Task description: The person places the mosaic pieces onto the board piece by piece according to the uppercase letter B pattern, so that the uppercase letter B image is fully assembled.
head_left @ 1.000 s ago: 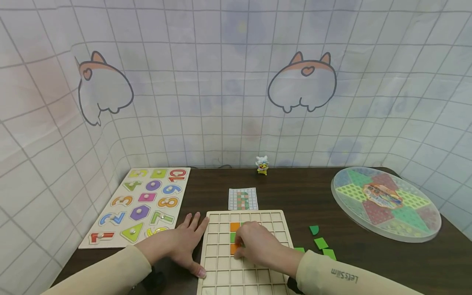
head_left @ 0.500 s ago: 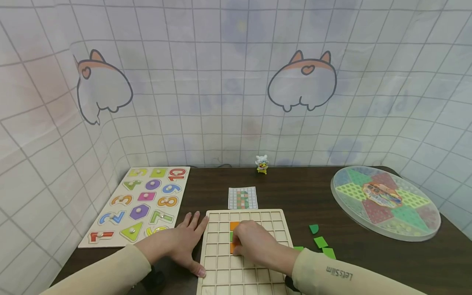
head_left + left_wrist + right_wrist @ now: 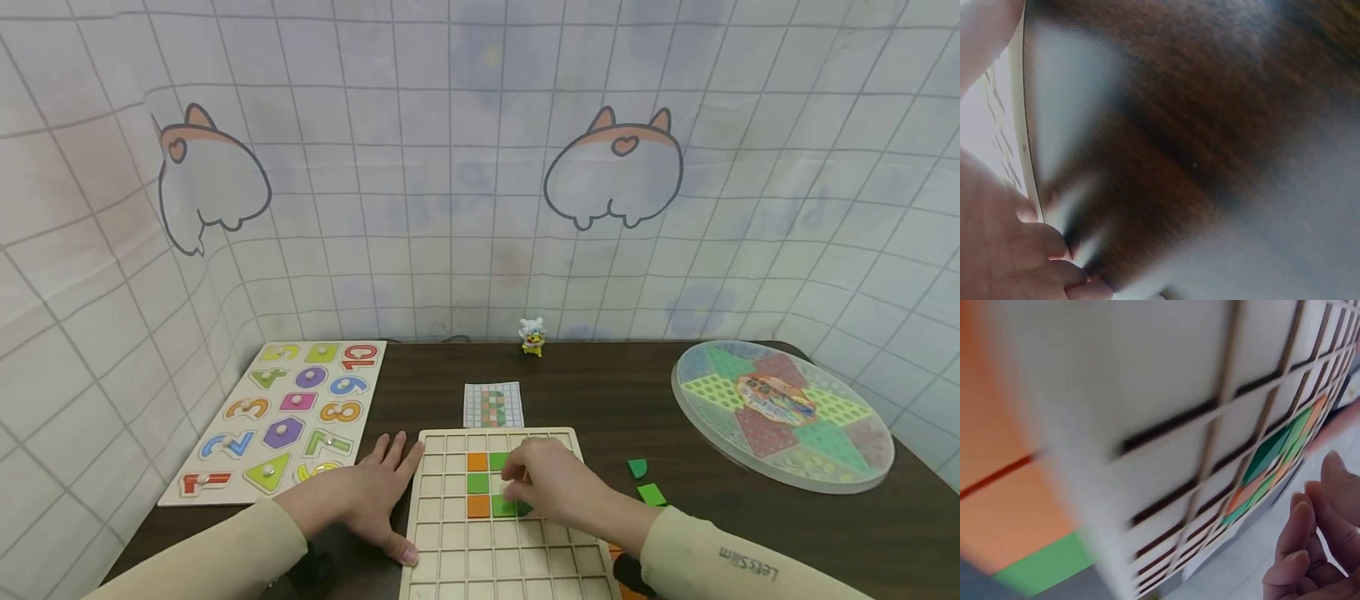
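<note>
A wooden grid board (image 3: pixel 442 562) lies on the table in the head view. Orange tiles (image 3: pixel 477 506) and green tiles (image 3: pixel 477 483) sit in its upper middle cells, with a dark green tile (image 3: pixel 523 508) partly beneath the right hand. My right hand (image 3: pixel 551 479) hovers over these cells, fingers loosely bent. No tile shows between its fingertips in the right wrist view, where the thumb (image 3: pixel 1335 469) is close to the bent fingers. My left hand (image 3: pixel 375 500) lies flat with spread fingers at the board's left edge, the thumb touching the frame. Some cells are hidden by the right hand.
Loose pieces, a dark green rounded tile (image 3: pixel 637 468) and a green square tile (image 3: pixel 651 494), lie right of the board. A pattern card (image 3: pixel 492 405) lies behind it. A number puzzle (image 3: pixel 300 425) is at left, a round game board (image 3: pixel 783 417) at right, a small figurine (image 3: pixel 532 337) at back.
My right hand has lifted and shifted right from the tiled cells, uncovering green tiles and part of a dark green one. Its forearm now covers a loose green tile. The left hand stays put.
</note>
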{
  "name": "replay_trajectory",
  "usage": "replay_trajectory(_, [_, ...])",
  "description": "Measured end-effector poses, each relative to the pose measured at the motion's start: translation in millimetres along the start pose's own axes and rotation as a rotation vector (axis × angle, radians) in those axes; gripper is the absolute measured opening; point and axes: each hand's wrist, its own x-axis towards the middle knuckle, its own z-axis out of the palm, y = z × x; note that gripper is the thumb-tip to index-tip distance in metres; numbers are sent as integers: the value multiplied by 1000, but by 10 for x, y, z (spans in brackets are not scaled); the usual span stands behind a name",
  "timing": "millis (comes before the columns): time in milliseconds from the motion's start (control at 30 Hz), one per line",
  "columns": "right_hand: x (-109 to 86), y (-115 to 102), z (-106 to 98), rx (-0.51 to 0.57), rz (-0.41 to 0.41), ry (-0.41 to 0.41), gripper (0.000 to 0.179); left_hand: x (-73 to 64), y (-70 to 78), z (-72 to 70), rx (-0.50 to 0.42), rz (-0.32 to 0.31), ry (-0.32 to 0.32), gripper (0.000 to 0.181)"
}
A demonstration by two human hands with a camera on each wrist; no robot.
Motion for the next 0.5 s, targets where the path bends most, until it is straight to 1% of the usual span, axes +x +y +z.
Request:
replay_trajectory(167, [-180, 242, -182, -14, 57, 36, 5, -8, 10, -4, -1, -2, -2, 155])
replay_trajectory(233, [-253, 345, -256, -18, 79, 43, 7, -14, 14, -9, 2, -6, -5, 154])
replay_trajectory(300, [-326, 456, -337, -28, 84, 52, 10, -26, 27, -18, 2, -11, -8, 154])
replay_trajectory(500, [-550, 752, -577, -43, 148, 69, 15, -50, 75, -66, -3, -10, -21, 151])
